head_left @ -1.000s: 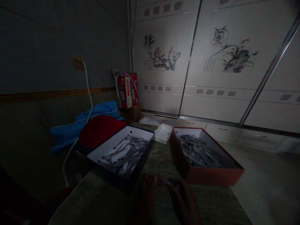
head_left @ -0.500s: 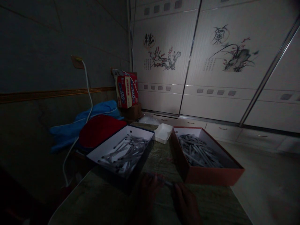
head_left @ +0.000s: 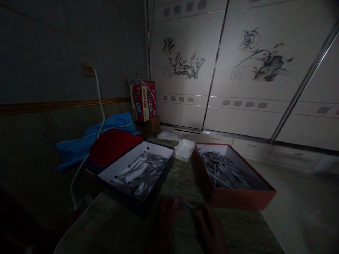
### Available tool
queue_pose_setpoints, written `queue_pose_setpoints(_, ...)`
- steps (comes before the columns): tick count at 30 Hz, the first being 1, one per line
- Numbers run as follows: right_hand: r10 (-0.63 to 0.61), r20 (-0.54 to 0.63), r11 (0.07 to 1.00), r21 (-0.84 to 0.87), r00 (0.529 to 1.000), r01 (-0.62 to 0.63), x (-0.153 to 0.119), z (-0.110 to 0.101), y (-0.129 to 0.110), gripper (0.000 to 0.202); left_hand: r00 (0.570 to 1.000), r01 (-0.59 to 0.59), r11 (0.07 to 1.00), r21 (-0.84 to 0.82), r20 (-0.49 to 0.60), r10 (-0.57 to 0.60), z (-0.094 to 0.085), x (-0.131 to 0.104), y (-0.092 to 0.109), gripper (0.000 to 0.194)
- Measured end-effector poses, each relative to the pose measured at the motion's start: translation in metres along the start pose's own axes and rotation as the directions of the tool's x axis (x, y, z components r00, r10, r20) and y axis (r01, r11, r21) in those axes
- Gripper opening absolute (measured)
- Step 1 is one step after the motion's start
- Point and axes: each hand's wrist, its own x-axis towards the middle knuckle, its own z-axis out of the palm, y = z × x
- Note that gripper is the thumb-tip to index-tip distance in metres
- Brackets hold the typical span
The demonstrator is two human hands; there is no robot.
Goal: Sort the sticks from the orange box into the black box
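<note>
Low in the dim head view, my left hand point(head_left: 168, 215) has its fingers closed on one end of a thin pen-like stick point(head_left: 186, 203). The fingers of my right hand point(head_left: 208, 224) are closed on the stick's other end. Beyond my left hand lies a dark-rimmed box point(head_left: 112, 168) with many thin grey sticks in it. A red-brown box point(head_left: 239, 199), also holding many such sticks, is beyond my right hand. Between the far ends of the boxes sits a small white tray point(head_left: 184, 150).
The boxes stand on a green stone-patterned table point(head_left: 182, 180). Red cloth point(head_left: 113, 146) and blue cloth point(head_left: 116, 122) lie at the left, crossed by a white cable point(head_left: 99, 91). Behind are a red carton point(head_left: 144, 102) and a white cabinet point(head_left: 238, 116).
My right hand has shifted very slightly, with the stick still between both hands. The boxes have not moved.
</note>
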Motion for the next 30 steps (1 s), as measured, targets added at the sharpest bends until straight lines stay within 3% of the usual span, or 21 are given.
queue_pose_setpoints(5,-0.008,-0.015,1.000,-0.004,1.000,0.008,0.000,0.001,0.002,0.046,1.000,-0.009,0.999,0.053,-0.004,0.009,0.010,-0.008,0.010,0.037)
queue_pose_setpoints(8,0.002,-0.007,1.000,-0.005,1.000,-0.002,-0.001,0.001,0.001,0.041,1.000,-0.004,0.999,0.045,-0.011,0.005,0.013,-0.010,0.013,0.036)
queue_pose_setpoints(17,0.010,0.017,1.000,0.014,1.000,-0.011,-0.001,0.001,-0.003,0.037,1.000,0.021,0.998,-0.058,-0.010,-0.022,0.007,-0.005,0.006,0.035)
queue_pose_setpoints(26,0.018,0.026,1.000,-0.024,1.000,-0.017,-0.001,0.000,-0.005,0.047,1.000,0.001,1.000,0.011,0.015,-0.001,0.004,-0.003,0.006,0.035)
queue_pose_setpoints(30,0.017,0.045,1.000,0.016,0.999,-0.018,-0.001,0.000,-0.003,0.038,1.000,0.015,1.000,0.003,-0.002,-0.015,0.002,-0.002,0.003,0.038)
